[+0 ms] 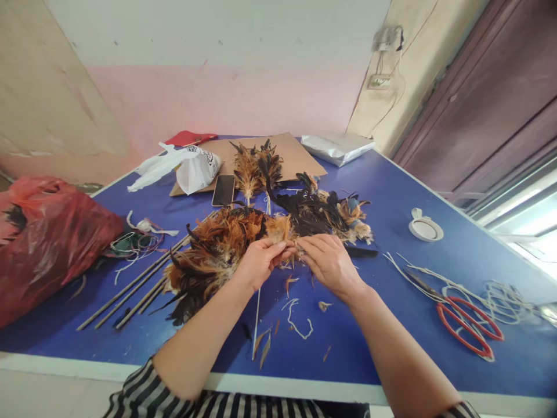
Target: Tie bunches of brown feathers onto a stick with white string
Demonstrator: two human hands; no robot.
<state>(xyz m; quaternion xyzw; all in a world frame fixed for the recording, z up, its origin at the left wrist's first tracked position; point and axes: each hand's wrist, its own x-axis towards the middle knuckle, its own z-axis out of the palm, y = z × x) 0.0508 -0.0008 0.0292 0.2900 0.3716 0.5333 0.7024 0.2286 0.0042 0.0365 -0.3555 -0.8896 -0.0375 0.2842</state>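
My left hand (261,261) pinches a small bunch of orange-brown feathers (278,226), which fans upward from between its thumb and fingers. A thin white stick (256,325) runs down from beneath that hand towards me; whether it joins the bunch is hidden. My right hand (328,261) meets the bunch from the right, fingers bent together, and what its fingertips grip does not show. Left of the hands lies a large pile of orange and dark feathers (226,238). Black feathers (304,212) are heaped just beyond the right hand.
Two tied feather bundles (248,168) rest on brown cardboard (296,157). Around them lie a phone (223,190) and a white bag (195,168). Thin sticks (130,296) and a red plastic bag (47,244) are leftward. Rightward are a tape roll (426,229), red-handled scissors (470,325) and string (505,299).
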